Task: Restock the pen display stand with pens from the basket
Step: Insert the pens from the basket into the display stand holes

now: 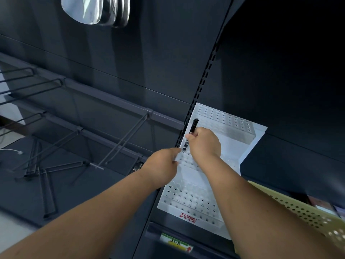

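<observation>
**Forearms out, black pen held over the stand's middle tier**

Two bare forearms, nearest my view, reach up and away from the bottom edge towards a dark shelving unit. At far left, bare wire hooks [121,139] jut out from a rail, and shiny metal utensils [93,10] hang at the top edge.

Moving right, the left hand [164,165] lies against the left edge of the white display stand [231,146], fingertips touching the middle tier. I cannot tell whether it grips that edge or only rests on it.

Just right of those fingertips, a short row of dark pen tops [184,146] sits in the holes at the tier's left end. Above them the right hand [205,143] pinches a black pen [193,126] near its lower end. The pen stands nearly upright, tilted slightly right, with its lower tip hidden behind the fingers, so I cannot say whether it has entered a hole.

The stand itself sits on the shelf beside a slotted upright strip [203,85]. It has three stepped tiers of holes and red lettering on its near lip. A price label [175,243] is fixed to the shelf edge below it.

At far right, near me, a pale yellow perforated basket [302,212] shows behind the right forearm. Its contents are out of view.
</observation>
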A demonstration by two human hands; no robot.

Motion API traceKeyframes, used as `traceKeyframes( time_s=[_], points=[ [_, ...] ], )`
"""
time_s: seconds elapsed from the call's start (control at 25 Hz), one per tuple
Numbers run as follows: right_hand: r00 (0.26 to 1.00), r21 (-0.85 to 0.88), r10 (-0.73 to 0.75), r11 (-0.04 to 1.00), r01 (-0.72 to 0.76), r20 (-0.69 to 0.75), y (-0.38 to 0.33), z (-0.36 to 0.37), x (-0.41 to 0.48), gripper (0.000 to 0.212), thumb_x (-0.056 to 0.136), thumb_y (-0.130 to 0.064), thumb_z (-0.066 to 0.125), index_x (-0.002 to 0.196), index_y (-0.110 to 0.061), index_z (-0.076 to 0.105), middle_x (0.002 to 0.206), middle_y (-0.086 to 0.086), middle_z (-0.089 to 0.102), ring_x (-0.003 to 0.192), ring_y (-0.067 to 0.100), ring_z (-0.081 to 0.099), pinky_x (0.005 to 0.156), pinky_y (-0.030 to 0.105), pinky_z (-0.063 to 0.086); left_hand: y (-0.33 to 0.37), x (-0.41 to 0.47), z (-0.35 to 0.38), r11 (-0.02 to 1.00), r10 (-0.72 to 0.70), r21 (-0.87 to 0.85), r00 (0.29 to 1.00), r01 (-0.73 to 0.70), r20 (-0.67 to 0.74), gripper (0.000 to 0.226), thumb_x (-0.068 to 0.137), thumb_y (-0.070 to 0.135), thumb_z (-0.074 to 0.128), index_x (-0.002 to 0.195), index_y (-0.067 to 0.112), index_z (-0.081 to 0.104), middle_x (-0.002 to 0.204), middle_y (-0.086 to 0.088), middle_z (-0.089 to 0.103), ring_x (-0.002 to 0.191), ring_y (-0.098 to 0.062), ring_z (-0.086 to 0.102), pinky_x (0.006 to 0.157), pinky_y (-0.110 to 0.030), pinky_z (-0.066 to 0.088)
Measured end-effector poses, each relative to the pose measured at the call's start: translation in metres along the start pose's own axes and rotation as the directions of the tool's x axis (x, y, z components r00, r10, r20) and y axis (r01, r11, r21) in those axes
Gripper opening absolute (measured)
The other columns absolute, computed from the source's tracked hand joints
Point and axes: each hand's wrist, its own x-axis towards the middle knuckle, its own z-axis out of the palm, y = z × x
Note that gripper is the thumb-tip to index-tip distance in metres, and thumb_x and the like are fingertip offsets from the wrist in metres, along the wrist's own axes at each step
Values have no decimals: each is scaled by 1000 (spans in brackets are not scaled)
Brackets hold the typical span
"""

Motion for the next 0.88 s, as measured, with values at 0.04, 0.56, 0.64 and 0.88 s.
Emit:
traceKeyframes(
  time_s=[0.04,0.56,0.64,0.88],
  points=[
    [1000,12,3,1000,-3,20,0,0,0,16,97,-35,56,87,-23,55,93,1,70,80,23,61,58,26,36,0,0,0,1000,0,-3,1000,0,-1,51,98,12,42,147,25,34,144,1,48,111,-18,61,89,-25,47],
    [999,210,51,977,-49,-4,135,-88,-75,14,91,-26,63,103,-21,66,96,-7,65,89,11,60,76,25,43,74,-31,27,962,243,152,963,-225,-113,65,95,41,51,151,21,24,155,4,29,142,-13,26,113,-28,23],
    [980,42,160,985,-166,117,180,-98,-84,18,87,-27,66,104,-23,64,106,-3,66,95,15,60,80,28,46,93,-39,50,941,296,184,955,-286,-31,66,95,42,50,152,22,21,157,4,25,143,-12,23,114,-26,20],
    [751,-206,291,956,-208,593,271,-107,-104,82,77,-35,77,148,-29,36,150,5,41,129,24,46,101,36,42,126,-51,107,912,302,255,946,-323,118,65,95,43,50,151,25,23,156,5,28,140,-15,29,111,-31,26]
  ],
)
